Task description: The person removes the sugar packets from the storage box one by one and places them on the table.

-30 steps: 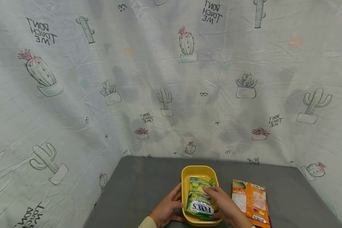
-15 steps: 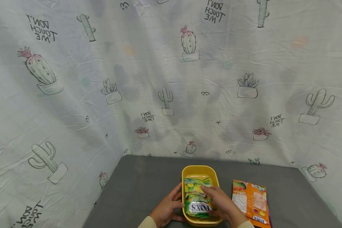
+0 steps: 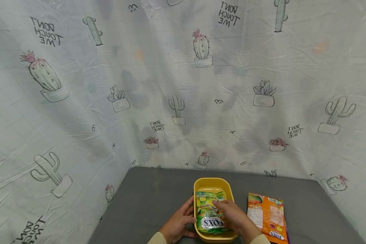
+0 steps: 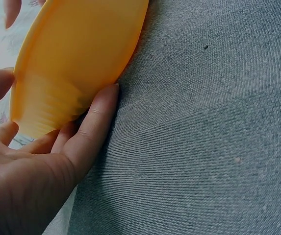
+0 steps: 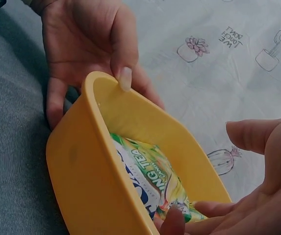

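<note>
A yellow plastic tub [image 3: 212, 182] stands on the grey table. Inside it lies a green and yellow Fox's Spring Tea candy bag [image 3: 211, 213], close to the tub's left wall. My left hand [image 3: 180, 221] holds the tub's left side, thumb on the rim and fingers along the outer wall. Reaching over the right rim, my right hand [image 3: 235, 217] touches the candy bag with its fingers. In the right wrist view its thumb [image 5: 250, 136] stands apart from the bag, and part of the bag [image 5: 150, 171] is hidden behind the tub wall.
To the right of the tub lies an orange Fox's candy bag [image 3: 269, 217], flat on the table [image 3: 158, 189]. Behind and at the sides hangs a pale cloth [image 3: 183, 78] printed with cacti.
My right hand has pushed the green candy bag a little leftward inside the tub, from near the right wall toward the left wall. My left hand has stayed on the tub.
</note>
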### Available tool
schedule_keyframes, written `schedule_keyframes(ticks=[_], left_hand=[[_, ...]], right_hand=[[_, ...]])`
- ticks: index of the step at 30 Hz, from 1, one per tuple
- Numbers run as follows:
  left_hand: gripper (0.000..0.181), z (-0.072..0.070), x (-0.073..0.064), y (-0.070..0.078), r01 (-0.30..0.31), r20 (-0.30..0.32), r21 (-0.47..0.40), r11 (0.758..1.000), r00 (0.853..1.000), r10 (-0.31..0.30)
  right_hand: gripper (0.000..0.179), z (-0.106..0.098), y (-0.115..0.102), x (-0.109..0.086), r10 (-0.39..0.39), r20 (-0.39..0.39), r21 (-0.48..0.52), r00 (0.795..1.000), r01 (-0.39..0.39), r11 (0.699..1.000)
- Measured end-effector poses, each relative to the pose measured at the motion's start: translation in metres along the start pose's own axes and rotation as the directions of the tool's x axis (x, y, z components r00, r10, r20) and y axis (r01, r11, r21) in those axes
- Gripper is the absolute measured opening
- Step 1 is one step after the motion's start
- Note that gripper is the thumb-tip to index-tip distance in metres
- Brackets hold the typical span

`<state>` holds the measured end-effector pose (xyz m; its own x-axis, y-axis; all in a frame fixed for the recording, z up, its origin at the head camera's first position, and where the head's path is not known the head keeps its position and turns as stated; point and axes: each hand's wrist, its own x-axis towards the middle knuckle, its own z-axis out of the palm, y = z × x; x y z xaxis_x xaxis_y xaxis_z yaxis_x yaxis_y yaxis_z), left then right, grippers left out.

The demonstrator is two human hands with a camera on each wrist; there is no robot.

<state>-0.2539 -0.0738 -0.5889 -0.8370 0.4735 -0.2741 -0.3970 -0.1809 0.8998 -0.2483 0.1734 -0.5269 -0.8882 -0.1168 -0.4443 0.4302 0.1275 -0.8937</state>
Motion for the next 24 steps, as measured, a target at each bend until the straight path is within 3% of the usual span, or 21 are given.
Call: schedule_keyframes(ticks=[5,9,13,19,24], left_hand=[[0.096,-0.002,0.000,-0.001,-0.005,0.006,-0.006,1.000,1.000,0.005],[0.095,-0.003,0.000,0.000,-0.003,0.011,-0.008,1.000,1.000,0.003],[0.095,-0.002,0.001,0.002,-0.003,0.007,0.003,1.000,1.000,0.003],[0.096,-0.002,0.000,0.002,-0.006,0.012,0.008,1.000,1.000,0.006],[0.096,-0.001,0.001,0.000,-0.004,0.008,0.003,1.000,1.000,0.004]], right_hand=[[0.069,0.000,-0.001,-0.002,-0.035,-0.011,-0.035,0.999,0.034,0.999],[0.083,0.005,-0.004,-0.004,-0.067,-0.038,-0.160,0.997,0.060,0.985],[0.086,0.011,-0.009,-0.007,-0.099,-0.045,-0.253,0.994,0.085,0.964],[0.087,0.012,-0.013,-0.011,-0.115,-0.008,-0.267,0.993,0.108,0.958],[0.089,0.007,-0.010,-0.007,-0.112,-0.031,-0.251,0.993,0.101,0.963]])
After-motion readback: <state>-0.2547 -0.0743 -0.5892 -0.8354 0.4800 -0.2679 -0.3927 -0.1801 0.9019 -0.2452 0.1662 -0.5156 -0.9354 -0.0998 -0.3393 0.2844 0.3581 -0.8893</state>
